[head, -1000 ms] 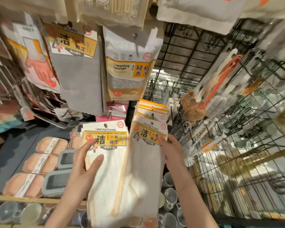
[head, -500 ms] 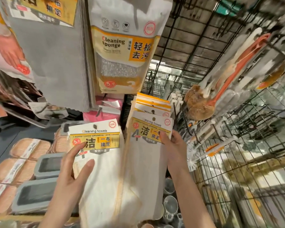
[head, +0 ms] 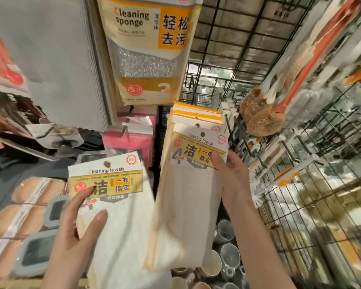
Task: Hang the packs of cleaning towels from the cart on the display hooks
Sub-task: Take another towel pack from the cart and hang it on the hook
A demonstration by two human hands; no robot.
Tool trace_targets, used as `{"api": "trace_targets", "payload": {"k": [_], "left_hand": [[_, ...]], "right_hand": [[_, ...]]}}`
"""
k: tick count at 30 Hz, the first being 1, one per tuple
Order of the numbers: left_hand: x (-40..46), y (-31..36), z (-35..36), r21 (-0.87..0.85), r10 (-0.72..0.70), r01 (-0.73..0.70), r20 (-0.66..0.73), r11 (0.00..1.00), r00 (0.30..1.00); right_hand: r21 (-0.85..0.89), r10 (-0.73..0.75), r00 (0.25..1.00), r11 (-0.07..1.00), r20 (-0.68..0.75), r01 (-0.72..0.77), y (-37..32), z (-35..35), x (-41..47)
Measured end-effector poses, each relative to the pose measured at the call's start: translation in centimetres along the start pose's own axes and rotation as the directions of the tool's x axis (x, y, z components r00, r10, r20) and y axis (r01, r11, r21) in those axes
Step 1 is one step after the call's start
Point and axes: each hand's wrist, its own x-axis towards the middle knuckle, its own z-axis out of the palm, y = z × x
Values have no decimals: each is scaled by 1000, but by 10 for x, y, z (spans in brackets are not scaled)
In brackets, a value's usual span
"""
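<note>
My right hand (head: 231, 176) pinches the card header of a pack of cleaning towels (head: 193, 176), thumb on its printed face, so I can steer the punched hole near its top edge. Just behind that pack, further from me, more towel packs (head: 197, 113) already hang in a row, and I judge I am lining this one up at their front; the hook itself I cannot make out. My left hand (head: 75, 236) grips a second pack (head: 117, 205) low and to the side, thumb and a finger spread across its label, keeping it ready and clear of the hanging one. Above both hands hangs a cleaning sponge pack (head: 148, 49).
</note>
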Motion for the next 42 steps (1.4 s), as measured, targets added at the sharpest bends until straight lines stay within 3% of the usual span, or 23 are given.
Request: {"api": "trace_targets", "payload": {"k": [6, 12, 18, 22, 26, 31, 35, 38, 40, 42], "left_hand": [[-3, -3, 0, 5, -35, 35, -3, 999, 999], [-1, 0, -1, 4, -15, 15, -3, 1000, 1000], [-3, -8, -15, 19, -3, 4, -52, 1000, 999], [-5, -12, -28, 15, -49, 50, -64, 999, 997], [-6, -4, -22, 11, 2, -1, -75, 1000, 997], [-7, 5, -7, 1, 52, -52, -35, 999, 998], [-11, 9, 2, -33, 38, -38, -24, 999, 999], [-14, 11, 7, -80, 14, -15, -15, 997, 1000], [-15, 11, 11, -94, -1, 2, 13, 996, 1000], [-16, 13, 15, -107, -27, 33, 52, 994, 998]], "right_hand": [[-20, -55, 998, 998, -23, 54, 5, 7, 9], [-65, -210, 962, 977, -176, 202, 13, 15, 20], [-118, -276, 921, 960, -276, 252, 20, 26, 26], [-240, -361, 887, 924, -287, 298, 26, 35, 26], [-336, -393, 862, 898, -320, 285, 23, 43, 34], [-362, -410, 863, 884, -296, 296, 20, 42, 40], [-283, -326, 904, 927, -276, 247, 18, 33, 29], [-386, -336, 901, 896, -273, 217, 17, 22, 8], [-379, -308, 928, 900, -209, 214, 17, 16, -11], [-292, -203, 979, 938, -28, 186, 14, 17, -30]]}}
